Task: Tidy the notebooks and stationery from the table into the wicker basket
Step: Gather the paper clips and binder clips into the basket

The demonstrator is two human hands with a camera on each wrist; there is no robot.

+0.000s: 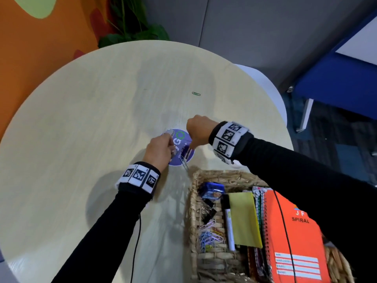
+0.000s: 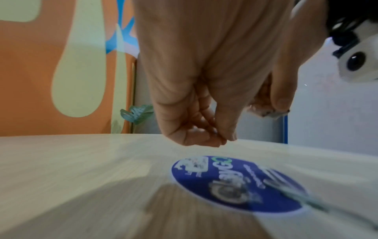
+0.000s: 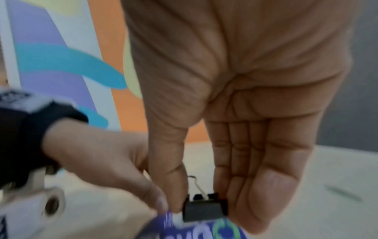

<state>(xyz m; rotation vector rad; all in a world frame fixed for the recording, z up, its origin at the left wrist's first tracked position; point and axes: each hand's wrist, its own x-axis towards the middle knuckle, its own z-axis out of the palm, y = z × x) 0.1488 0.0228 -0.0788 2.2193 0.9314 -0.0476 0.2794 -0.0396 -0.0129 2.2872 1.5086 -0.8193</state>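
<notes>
The far and left stretches of the bench [image 1: 85, 111] lie bare apart from one green paper clip [image 1: 196, 93], so a hand could pass freely there. The wicker basket [image 1: 195, 201] blocks the near right corner, crowded with notebooks and clips.

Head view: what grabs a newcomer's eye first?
Both hands meet over the round blue sticker at the table's centre: the right hand pinches a black binder clip. The wicker basket at lower right already holds an orange spiral notebook; a green paper clip lies alone beyond.
</notes>
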